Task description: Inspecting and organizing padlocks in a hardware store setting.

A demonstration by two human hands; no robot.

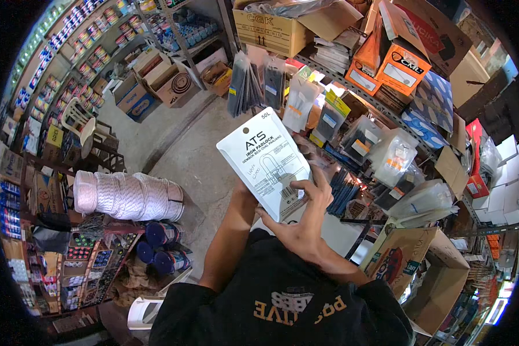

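A white padlock package [264, 151], with ATS branding, a line drawing of a padlock and a handwritten note, is held up tilted in front of my chest. My left hand [245, 193] supports it from behind and below; most of its fingers are hidden by the package. At the lower right edge is my right hand [313, 212], its thumb by the bottom corner and its index finger bent over the printed face. Whatever lies on the package's far side is out of sight.
Hanging plastic packets [300, 101] crowd a metal rack on the right, below cardboard boxes [270, 32]. An open carton [437, 277] stands at lower right. To the left are a large rope roll [129, 195], blue cans [166, 233] and a plastic chair [80, 121].
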